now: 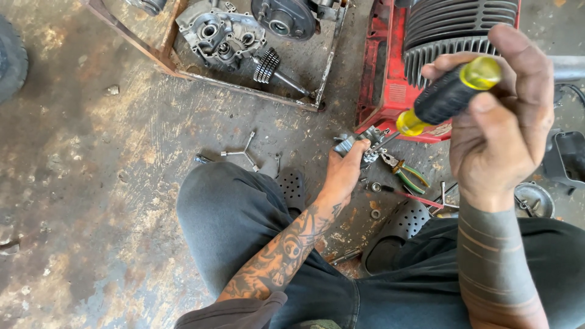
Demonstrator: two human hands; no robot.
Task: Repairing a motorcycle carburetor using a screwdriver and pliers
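1. The right hand (503, 128) is raised close to the camera, clenched around a screwdriver with a black ribbed grip and translucent yellow ends (450, 95). Its shaft is hidden from view.
2. The left hand (345, 172) reaches down to the stained concrete floor (91, 183) and grasps a small grey cast-metal part (353, 143), just in front of the red engine housing (381, 67).
3. Handling, as judged: the metal part appears rigid and compact, light enough for one hand; its edges may be oily. Take hold across its body, not its thin projections.
4. The screwdriver looks stiff; the ribbed black section gives the surest hold.
5. Green-and-yellow-handled pliers (405, 173) lie just beside the left hand. A three-armed metal wrench (242, 152) lies well apart, near the wooden tray of grey engine castings (222, 33).
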